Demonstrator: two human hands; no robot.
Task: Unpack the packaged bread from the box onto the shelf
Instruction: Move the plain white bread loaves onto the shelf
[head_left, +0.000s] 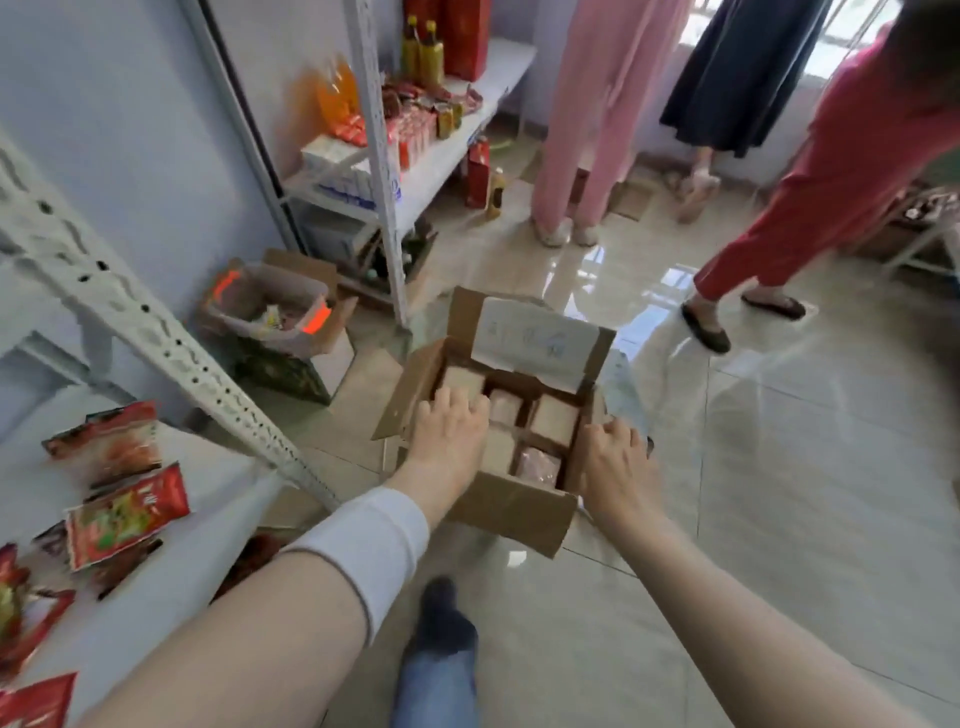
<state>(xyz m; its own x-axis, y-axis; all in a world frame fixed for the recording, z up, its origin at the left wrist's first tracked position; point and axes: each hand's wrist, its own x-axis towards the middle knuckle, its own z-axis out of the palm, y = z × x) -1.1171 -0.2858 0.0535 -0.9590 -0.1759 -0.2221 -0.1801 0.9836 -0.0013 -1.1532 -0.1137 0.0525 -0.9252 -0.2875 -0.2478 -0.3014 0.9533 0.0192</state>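
An open cardboard box (511, 512) stands on the tiled floor in front of me, flaps up. Inside lie several packaged breads (555, 422), pale squares in clear wrap. My left hand (451, 431) reaches into the box's left side with fingers curled down over a bread pack; whether it grips the pack is hidden. My right hand (613, 460) grips the box's right wall, fingers curled over its edge. The white shelf (208, 499) lies at my left, below a slanted perforated post.
Red snack packets (124, 514) lie on the shelf at left. A clear bin on cartons (275, 317) stands by the wall. A second shelf unit (441, 156) with bottles and boxes is behind. Three people (587, 130) stand on the floor at back right. My foot (441, 618) is near.
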